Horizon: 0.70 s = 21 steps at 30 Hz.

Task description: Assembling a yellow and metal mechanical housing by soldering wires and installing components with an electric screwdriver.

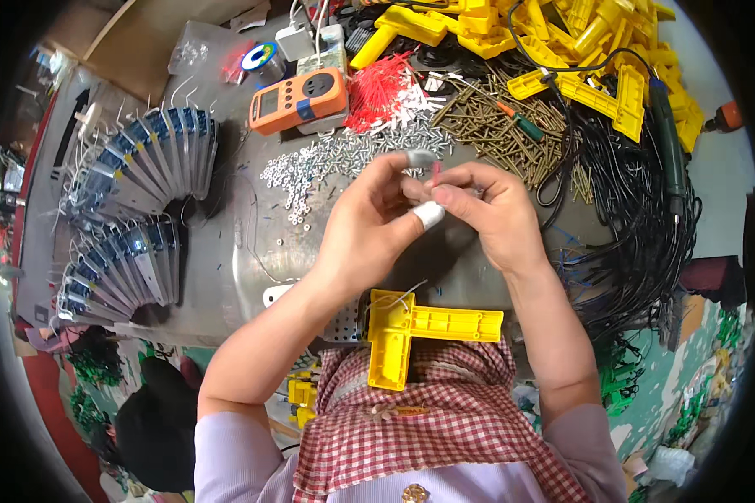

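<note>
Panels [151,155] are fanning out at left; an orange meter [287,107] is sitting upper centre-left, with red strands [375,90] beside it. Silver screws [331,155] and brass bolts [495,117] are crowding the table [226,260] just beyond my hands; black cables [625,222] are tangling at right, yellow parts [575,88] heaping at upper right. At centre, my left hand [369,218] is wearing white covers [429,215], thumb and forefinger standing apart; whether it is gripping anything, I cannot tell. My right hand [495,205] is pinching narrowly at a small, blurred red piece [435,172]. A yellow casing [390,337] is lying lower centre.
</note>
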Tool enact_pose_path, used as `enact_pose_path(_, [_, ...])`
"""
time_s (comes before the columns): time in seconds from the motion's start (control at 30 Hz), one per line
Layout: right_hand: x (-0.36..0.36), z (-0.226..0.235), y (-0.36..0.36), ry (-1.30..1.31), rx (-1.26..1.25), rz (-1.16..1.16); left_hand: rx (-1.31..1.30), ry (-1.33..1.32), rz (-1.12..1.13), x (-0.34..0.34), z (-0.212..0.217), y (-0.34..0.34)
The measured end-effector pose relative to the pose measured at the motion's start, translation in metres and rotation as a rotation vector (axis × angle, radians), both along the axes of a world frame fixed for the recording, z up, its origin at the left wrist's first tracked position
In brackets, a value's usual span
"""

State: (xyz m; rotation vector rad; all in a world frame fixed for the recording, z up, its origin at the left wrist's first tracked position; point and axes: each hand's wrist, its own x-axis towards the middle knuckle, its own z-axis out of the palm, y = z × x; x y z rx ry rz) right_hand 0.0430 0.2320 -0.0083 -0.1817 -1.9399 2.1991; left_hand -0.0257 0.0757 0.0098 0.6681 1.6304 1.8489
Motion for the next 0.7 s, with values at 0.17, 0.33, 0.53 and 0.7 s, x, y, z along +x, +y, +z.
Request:
enact_pose_path(0.17, [0.016, 0.008, -0.01, 0.062, 0.001, -0.093, -0.119, 0.042, -0.005, 0.002, -0.006, -0.011])
enact_pose_path(0.33, [0.017, -0.008, -0.007, 0.068, 0.004, -0.154, 0.203, -0.312, 0.096, 0.008, -0.014, -0.018])
enact_pose_path(0.53, [0.018, 0.006, -0.019, 0.129, 0.008, -0.039, 0.047, -0.112, -0.07, 0.02, -0.001, -0.028])
enact_pose_path(0.7, [0.023, 0.012, -0.025, -0.12, 0.385, 0.051, -0.243, 0.341, 0.244, 0.022, -0.019, -0.052])
